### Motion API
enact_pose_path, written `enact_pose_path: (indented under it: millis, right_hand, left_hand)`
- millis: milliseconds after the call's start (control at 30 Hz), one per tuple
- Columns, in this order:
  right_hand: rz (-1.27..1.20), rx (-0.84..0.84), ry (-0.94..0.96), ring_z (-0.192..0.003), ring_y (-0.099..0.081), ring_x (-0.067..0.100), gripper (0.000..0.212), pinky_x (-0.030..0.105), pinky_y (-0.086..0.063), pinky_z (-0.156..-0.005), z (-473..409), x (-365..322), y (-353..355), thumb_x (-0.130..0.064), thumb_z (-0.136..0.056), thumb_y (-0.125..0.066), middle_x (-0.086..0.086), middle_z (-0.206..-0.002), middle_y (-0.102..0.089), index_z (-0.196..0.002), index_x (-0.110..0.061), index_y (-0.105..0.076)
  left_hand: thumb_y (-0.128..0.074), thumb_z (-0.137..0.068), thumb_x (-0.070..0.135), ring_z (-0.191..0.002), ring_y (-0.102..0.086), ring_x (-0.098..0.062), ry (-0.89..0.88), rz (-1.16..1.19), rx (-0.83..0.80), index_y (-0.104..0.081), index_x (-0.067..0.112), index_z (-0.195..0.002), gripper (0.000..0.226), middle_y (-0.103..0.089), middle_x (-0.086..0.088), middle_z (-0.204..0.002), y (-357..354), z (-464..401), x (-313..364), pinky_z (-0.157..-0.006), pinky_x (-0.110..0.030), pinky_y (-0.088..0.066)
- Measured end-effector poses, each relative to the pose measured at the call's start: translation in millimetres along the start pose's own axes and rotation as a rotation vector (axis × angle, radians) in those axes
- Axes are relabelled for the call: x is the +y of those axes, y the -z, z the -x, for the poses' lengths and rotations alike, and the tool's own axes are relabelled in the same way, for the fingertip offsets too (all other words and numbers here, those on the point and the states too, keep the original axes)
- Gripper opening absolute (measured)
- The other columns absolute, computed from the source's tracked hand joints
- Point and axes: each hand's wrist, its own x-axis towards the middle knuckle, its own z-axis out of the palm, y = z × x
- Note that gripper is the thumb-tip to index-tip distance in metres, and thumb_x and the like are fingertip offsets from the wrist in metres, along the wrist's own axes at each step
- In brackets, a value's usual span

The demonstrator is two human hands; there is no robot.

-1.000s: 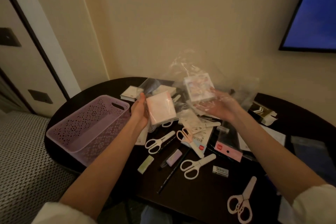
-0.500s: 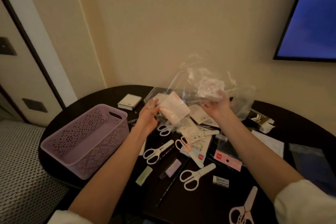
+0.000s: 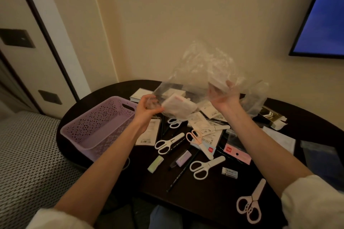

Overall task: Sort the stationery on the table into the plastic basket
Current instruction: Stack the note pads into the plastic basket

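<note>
At the centre of the frame, above a dark round table [image 3: 214,197], a person's left hand [image 3: 147,109] pinches a white packet [image 3: 179,107] still caught in clear plastic wrapping [image 3: 202,72], while the right hand [image 3: 224,96], fingers curled, grips the wrapping's other side. Left of centre, the lilac plastic basket [image 3: 96,130] sits on the table edge and looks empty, so the sorting seems barely begun. Spread across the lower middle and right of the frame, several pairs of scissors [image 3: 168,143], two erasers [image 3: 183,158], a black pencil [image 3: 182,173] and assorted packets wait on the table.
</note>
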Motion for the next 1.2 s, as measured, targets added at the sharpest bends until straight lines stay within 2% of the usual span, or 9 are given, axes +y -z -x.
enact_pose_path:
  millis: [233,367,467,600,667,800,867,1067,1200]
  right_hand:
    - [0.063,-0.025,-0.023,-0.107,-0.06,0.028,0.039,0.034,-0.053,-0.087,23,11,3,-0.031,-0.101,-0.037,0.017,-0.117,-0.061,-0.125,-0.002,-0.049]
    - [0.079,0.03,-0.032,-0.082,-0.065,0.019,0.031,0.025,-0.052,-0.077,33,25,25,-0.031,-0.097,-0.041,0.009,-0.095,-0.067,-0.111,-0.006,-0.055]
    - [0.094,0.108,-0.04,-0.115,-0.057,0.025,0.047,0.034,-0.039,-0.107,36,32,39,-0.031,-0.095,-0.045,0.013,-0.127,-0.057,-0.133,-0.005,-0.046]
    - [0.07,0.16,-0.003,-0.099,-0.059,0.026,0.03,0.032,-0.043,-0.094,51,31,51,-0.025,-0.093,-0.054,0.012,-0.115,-0.059,-0.115,-0.005,-0.053]
    - [0.154,0.178,0.021,-0.093,-0.058,0.023,0.023,0.029,-0.042,-0.089,61,26,59,-0.029,-0.094,-0.053,0.01,-0.105,-0.058,-0.104,-0.008,-0.054]
    - [0.232,0.169,0.044,-0.097,-0.061,0.02,0.037,0.029,-0.046,-0.078,76,9,77,-0.033,-0.095,-0.051,0.007,-0.112,-0.06,-0.124,-0.011,-0.05]
    - [0.239,0.169,0.05,-0.097,-0.061,0.02,0.031,0.029,-0.045,-0.08,87,0,81,-0.033,-0.097,-0.049,0.008,-0.114,-0.059,-0.117,-0.01,-0.052]
    - [0.519,0.221,0.062,-0.091,-0.06,0.02,0.008,0.028,-0.05,-0.073,135,-12,78,-0.019,-0.092,-0.057,0.008,-0.104,-0.059,-0.098,-0.015,-0.053]
    - [0.62,0.141,-0.016,-0.098,-0.061,0.024,0.018,0.035,-0.054,-0.083,165,-7,80,-0.007,-0.087,-0.054,0.009,-0.108,-0.059,-0.103,-0.015,-0.053]
  left_hand:
    - [-0.084,-0.068,0.005,-0.094,-0.054,-0.006,-0.29,-0.532,0.038,-0.052,0.01,-0.11,0.053,-0.053,0.001,-0.106,8,26,-10,-0.074,-0.011,-0.046]
    - [-0.087,-0.068,0.022,-0.12,-0.042,-0.019,-0.282,-0.962,-0.034,-0.048,0.019,-0.132,0.075,-0.04,-0.006,-0.133,18,39,-25,-0.101,-0.029,-0.039]
    - [-0.087,-0.067,0.029,-0.132,-0.032,-0.027,-0.247,-1.185,-0.191,-0.034,0.023,-0.145,0.094,-0.03,-0.01,-0.144,22,49,-18,-0.111,-0.04,-0.033]
    - [-0.087,-0.066,0.035,-0.142,-0.017,-0.033,-0.123,-1.46,-0.438,-0.019,0.025,-0.151,0.109,-0.021,-0.011,-0.153,29,54,4,-0.115,-0.049,-0.024]
    - [-0.081,-0.074,0.031,-0.142,-0.02,-0.031,-0.124,-1.498,-0.523,-0.023,0.023,-0.15,0.097,-0.027,-0.01,-0.153,29,59,16,-0.114,-0.044,-0.024]
    - [-0.065,-0.088,0.01,-0.129,-0.045,-0.025,-0.239,-1.373,-0.444,-0.044,0.015,-0.14,0.056,-0.046,-0.01,-0.141,11,81,36,-0.101,-0.032,-0.039]
    - [-0.065,-0.09,0.02,-0.123,-0.051,-0.022,-0.318,-1.281,-0.452,-0.052,0.014,-0.133,0.045,-0.053,-0.008,-0.133,-3,98,38,-0.095,-0.026,-0.04]
    - [-0.054,-0.071,0.08,-0.113,-0.052,-0.019,-0.583,-1.353,-0.573,-0.054,0.02,-0.13,0.084,-0.056,-0.003,-0.126,-27,140,12,-0.093,-0.038,-0.046]
    - [-0.055,-0.067,0.081,-0.112,-0.049,-0.019,-0.681,-1.403,-0.573,-0.049,0.021,-0.134,0.09,-0.053,-0.003,-0.126,-28,147,-1,-0.093,-0.036,-0.044]
